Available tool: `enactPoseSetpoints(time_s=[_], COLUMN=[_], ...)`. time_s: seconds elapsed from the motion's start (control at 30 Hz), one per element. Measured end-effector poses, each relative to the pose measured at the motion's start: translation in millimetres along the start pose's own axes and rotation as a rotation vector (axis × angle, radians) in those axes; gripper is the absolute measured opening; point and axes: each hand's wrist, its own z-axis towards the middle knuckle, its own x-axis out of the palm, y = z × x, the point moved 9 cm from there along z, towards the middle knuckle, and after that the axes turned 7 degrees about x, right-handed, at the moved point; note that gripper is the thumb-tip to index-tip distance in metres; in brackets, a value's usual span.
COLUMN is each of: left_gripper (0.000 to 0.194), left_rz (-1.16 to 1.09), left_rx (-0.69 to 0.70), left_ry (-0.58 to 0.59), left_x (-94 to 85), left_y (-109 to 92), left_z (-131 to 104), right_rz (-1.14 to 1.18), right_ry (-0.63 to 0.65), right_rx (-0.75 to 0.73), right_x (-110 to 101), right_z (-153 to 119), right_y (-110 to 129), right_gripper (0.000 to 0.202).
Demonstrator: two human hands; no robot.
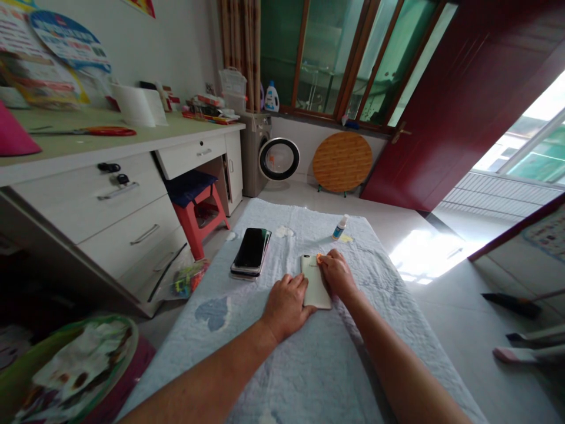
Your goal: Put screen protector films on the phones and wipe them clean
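Observation:
A white smartphone lies back side up on the cloth-covered table, its camera at the far left corner. My left hand grips its left edge, with the thumb along the near end. In my closed right hand is a small orange cloth, pressed against the phone's far right part; most of the cloth is hidden by the fingers. To the left is a stack of phones, the top one with its black screen up. Beyond my right hand stands a small spray bottle with a blue label.
A light blue cloth with heart patterns covers the table. On the left are a drawer desk, a red stool and a waste bin. A washing machine with its door open and a round wooden board stand beyond.

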Motion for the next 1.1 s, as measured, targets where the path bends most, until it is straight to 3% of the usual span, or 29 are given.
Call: enactPoseSetpoints(time_s=[0.17,0.47,0.83,1.1], left_gripper=[0.054,0.059,0.053,0.037], left_rz=[0.004,-0.005,0.049,0.005], left_rx=[0.004,0.007,0.026,0.068], left_ry=[-0.004,-0.002,0.007,0.000], left_x=[0.5,-1.5,0.6,-1.9], left_y=[0,-3,-4,-10], left_z=[0,0,-2,-1], right_rz=[-0.004,0.018,-0.064,-0.042], right_ry=[-0.064,0.001,0.057,0.121], right_rx=[0.015,-0.304,-0.248,-0.414], right_x=[5,13,18,15], right_z=[12,-20,24,-9], right_y=[-4,49,52,61], right_gripper=[0.030,0.030,0.028,0.019])
